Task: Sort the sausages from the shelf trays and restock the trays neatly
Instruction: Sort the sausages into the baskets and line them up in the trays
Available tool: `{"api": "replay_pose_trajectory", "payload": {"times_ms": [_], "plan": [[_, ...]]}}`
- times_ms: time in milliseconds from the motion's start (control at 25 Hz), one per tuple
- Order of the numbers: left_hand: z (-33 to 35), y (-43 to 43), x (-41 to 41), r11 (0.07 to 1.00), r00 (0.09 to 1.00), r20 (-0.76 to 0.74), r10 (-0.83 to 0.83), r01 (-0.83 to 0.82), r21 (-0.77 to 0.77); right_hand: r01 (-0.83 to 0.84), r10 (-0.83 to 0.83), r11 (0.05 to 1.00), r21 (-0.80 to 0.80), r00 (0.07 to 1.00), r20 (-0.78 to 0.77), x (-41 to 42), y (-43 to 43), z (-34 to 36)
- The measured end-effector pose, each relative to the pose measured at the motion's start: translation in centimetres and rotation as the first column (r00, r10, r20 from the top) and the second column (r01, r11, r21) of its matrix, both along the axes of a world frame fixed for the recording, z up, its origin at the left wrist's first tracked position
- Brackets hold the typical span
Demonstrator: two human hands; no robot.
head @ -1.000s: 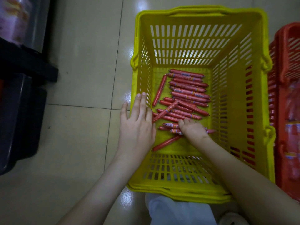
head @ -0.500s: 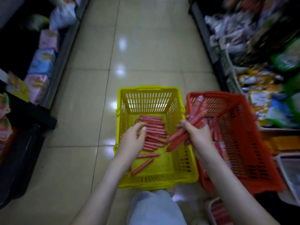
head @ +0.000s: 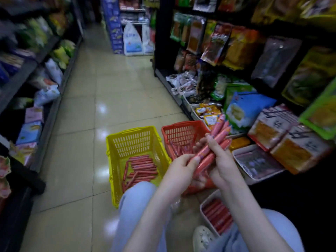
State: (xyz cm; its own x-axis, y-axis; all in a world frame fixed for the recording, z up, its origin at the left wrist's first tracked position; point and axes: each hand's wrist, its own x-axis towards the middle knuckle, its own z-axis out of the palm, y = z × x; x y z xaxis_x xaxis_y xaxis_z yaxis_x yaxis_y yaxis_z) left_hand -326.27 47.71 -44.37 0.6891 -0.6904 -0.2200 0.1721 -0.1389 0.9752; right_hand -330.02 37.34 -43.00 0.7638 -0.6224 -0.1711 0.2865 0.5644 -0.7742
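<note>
Right hand grips a bundle of sausages, tips angled up and away. Left hand pinches the bundle's lower end. Yellow basket holding more sausages sits left of both hands, red basket just beyond them, sausage tray under the right wrist.

**Baskets side by side on the aisle floor**

The left basket is set on the floor just beside the right basket. Loose sausages are laid in the left basket. A sausage bundle is held over the right basket by the left hand and the right hand. A tray is placed nearer, by the right knee
</note>
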Motion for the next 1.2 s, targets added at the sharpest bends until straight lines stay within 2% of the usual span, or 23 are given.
{"api": "replay_pose_trajectory", "payload": {"times_ms": [80, 120, 200, 280, 320, 440, 560, 640, 760, 880, 1000, 1080, 1200], "plan": [[-0.3, -0.6, -2.3, 0.983, 0.969, 0.244, 0.048, -0.089, 0.16, 0.058, -0.058, 0.998, 0.005, 0.998, -0.022, -2.4, 0.6, -0.2], [-0.6, -0.7, -3.1, 0.973, 0.949, 0.307, 0.076, -0.138, 0.187, 0.074, -0.073, 0.997, 0.018, 0.997, -0.025, -3.4, 0.8, -0.2], [-1.1, -0.7, -4.4, 0.975, 0.95, 0.284, 0.131, -0.176, 0.137, 0.07, -0.072, 0.993, 0.096, 0.997, 0.014, -5.1, 1.0, -0.3], [-1.4, -0.6, -5.1, 0.974, 0.954, 0.225, 0.199, -0.217, 0.06, -0.021, 0.005, 0.986, 0.167, 0.995, 0.1, -6.5, 1.2, -0.3], [-1.5, -0.5, -5.2, 0.974, 0.959, 0.178, 0.222, -0.228, 0.013, -0.067, 0.046, 0.986, 0.151, 0.99, 0.135, -7.0, 1.4, -0.4], [-1.0, 0.0, -5.7, 0.967, 0.975, 0.032, 0.222, -0.216, -0.133, -0.078, 0.085, 0.996, -0.042, 0.981, 0.175, -8.1, 1.7, -1.1], [-0.5, 0.5, -5.8, 0.961, 0.975, -0.022, 0.221, -0.221, -0.165, -0.027, 0.048, 0.985, -0.171, 0.991, 0.124, -8.4, 1.8, -1.0], [-0.5, 1.0, -5.5, 0.956, 0.966, 0.0, 0.257, -0.254, -0.147, 0.03, -0.019, 0.973, -0.228, 0.998, 0.052, -8.4, 1.4, -1.3], [-1.0, 1.4, -5.1, 0.95, 0.955, 0.077, 0.287, -0.273, -0.153, -0.026, 0.021, 0.961, -0.276, 1.0, -0.023, -8.4, 1.4, -1.7], [-1.4, 1.3, -5.0, 0.961, 0.961, 0.15, 0.231, -0.202, -0.19, -0.061, 0.066, 0.957, -0.283, 0.998, 0.008, -8.4, 2.0, -1.5], [-2.0, 1.3, -4.7, 0.98, 0.955, 0.254, 0.155, -0.117, -0.159, -0.06, 0.075, 0.974, -0.22, 0.995, 0.062, -8.2, 2.0, -1.6], [-2.4, 1.4, -4.1, 0.988, 0.96, 0.258, 0.113, -0.082, -0.128, -0.054, 0.065, 0.98, -0.191, 0.996, 0.054, -8.0, 1.9, -1.9], [-2.8, 1.3, -3.5, 0.992, 0.99, 0.144, 0.005, 0.014, -0.126, -0.032, 0.036, 0.991, -0.127, 0.999, 0.03, -7.5, 1.5, -2.5]]}}
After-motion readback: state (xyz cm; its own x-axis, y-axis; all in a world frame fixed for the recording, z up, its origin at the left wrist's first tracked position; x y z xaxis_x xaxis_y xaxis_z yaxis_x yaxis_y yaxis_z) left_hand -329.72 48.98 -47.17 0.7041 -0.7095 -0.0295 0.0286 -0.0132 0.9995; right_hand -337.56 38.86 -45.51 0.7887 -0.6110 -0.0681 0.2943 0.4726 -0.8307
